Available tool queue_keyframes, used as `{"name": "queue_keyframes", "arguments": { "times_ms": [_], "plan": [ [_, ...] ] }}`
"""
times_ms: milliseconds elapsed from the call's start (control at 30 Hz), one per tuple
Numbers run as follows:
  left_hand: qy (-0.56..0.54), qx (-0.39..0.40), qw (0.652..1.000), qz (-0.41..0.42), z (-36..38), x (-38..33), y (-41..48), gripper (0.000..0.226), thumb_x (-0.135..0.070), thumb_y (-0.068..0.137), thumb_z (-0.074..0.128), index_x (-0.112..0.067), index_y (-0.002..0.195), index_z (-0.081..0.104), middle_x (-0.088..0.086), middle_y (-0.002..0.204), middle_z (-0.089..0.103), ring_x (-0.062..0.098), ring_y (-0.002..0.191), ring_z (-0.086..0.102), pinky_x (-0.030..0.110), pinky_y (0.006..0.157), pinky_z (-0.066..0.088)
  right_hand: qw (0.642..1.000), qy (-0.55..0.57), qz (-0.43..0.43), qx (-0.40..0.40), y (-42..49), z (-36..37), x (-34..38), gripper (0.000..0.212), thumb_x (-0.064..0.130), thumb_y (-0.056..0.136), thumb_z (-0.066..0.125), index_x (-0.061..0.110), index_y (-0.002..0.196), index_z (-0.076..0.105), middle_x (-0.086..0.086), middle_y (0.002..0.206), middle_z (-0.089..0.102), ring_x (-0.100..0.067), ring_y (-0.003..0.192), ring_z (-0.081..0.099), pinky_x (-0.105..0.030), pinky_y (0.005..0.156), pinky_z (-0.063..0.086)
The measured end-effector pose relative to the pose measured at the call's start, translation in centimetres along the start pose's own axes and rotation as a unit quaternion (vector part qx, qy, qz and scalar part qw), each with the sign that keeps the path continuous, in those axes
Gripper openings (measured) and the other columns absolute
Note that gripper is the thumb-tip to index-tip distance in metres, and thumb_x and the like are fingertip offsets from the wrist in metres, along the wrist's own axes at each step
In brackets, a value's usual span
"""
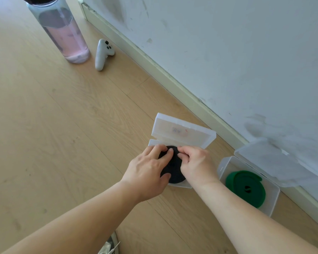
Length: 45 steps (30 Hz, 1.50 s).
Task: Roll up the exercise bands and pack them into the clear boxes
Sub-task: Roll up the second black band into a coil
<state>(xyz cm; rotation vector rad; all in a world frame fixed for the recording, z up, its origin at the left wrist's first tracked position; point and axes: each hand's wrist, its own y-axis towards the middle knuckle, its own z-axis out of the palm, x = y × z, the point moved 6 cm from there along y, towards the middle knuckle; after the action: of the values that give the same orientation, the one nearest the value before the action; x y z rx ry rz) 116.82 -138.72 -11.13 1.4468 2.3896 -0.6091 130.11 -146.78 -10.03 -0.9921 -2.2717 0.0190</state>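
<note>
Black roll (173,170) under fingers (167,154) (in box (154,143))

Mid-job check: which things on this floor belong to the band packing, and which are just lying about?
Job: black rolled band, gripped by left hand and right hand, in its open clear box; green rolled band in the second clear box.
Lying about: water bottle; white controller; shoe at the bottom edge.
</note>
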Motion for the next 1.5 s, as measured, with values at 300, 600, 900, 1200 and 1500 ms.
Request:
{"name": "queue_keyframes", "arguments": {
  "times_ms": [300,600,900,1200,1500],
  "plan": [
    [0.015,0.018,0.999,0.024,-0.3,-0.5,0.1,0.079,-0.053,0.093,0.059,-0.026,0.159,0.024,-0.012,0.159,0.02,0.015,0.139,0.03,0.034,0.099,0.053,0.969,-0.186,-0.158,0.029,-1.0,-1.4,0.4,0.039,0.021,0.084,0.081,0.024,0.122,0.072,-0.002,0.088,0.049,-0.027,0.08,0.054,-0.038,0.062,0.05],
    [0.018,-0.014,0.997,0.069,-1.0,-1.3,0.2,0.081,-0.044,0.077,0.083,-0.02,0.147,0.051,-0.008,0.148,0.054,0.017,0.134,0.053,0.033,0.102,0.053,0.949,-0.236,-0.129,0.162,-2.1,-0.9,-1.1,0.078,0.042,0.094,0.068,0.029,0.161,0.028,0.003,0.126,0.049,-0.021,0.119,0.044,-0.031,0.089,0.043],
    [-0.015,0.029,0.999,0.026,-0.3,-0.8,0.7,0.08,-0.047,0.094,0.065,-0.032,0.161,0.023,-0.02,0.163,0.028,0.007,0.149,0.027,0.028,0.112,0.041,0.942,-0.262,-0.13,0.165,-1.9,-0.4,-1.6,0.074,0.048,0.096,0.061,0.031,0.161,0.028,0.002,0.123,0.049,-0.023,0.12,0.042,-0.037,0.092,0.047],
    [-0.001,0.063,0.998,-0.002,-0.4,-1.2,1.9,0.07,-0.047,0.093,0.062,-0.032,0.154,0.031,-0.016,0.143,0.039,0.013,0.133,0.04,0.033,0.098,0.05,0.934,-0.291,-0.128,0.165,-1.7,-0.2,-1.2,0.076,0.049,0.099,0.055,0.032,0.162,0.017,0.004,0.126,0.045,-0.021,0.123,0.037,-0.035,0.1,0.043],
    [-0.016,0.064,0.998,-0.002,-0.3,-0.9,1.4,0.072,-0.048,0.101,0.051,-0.03,0.162,0.018,-0.018,0.161,0.026,0.01,0.148,0.029,0.029,0.113,0.038,0.947,-0.259,-0.107,0.159,-1.7,-0.5,-1.3,0.074,0.049,0.098,0.058,0.037,0.161,0.019,0.006,0.12,0.043,-0.019,0.118,0.038,-0.033,0.098,0.042]
  ]
}}
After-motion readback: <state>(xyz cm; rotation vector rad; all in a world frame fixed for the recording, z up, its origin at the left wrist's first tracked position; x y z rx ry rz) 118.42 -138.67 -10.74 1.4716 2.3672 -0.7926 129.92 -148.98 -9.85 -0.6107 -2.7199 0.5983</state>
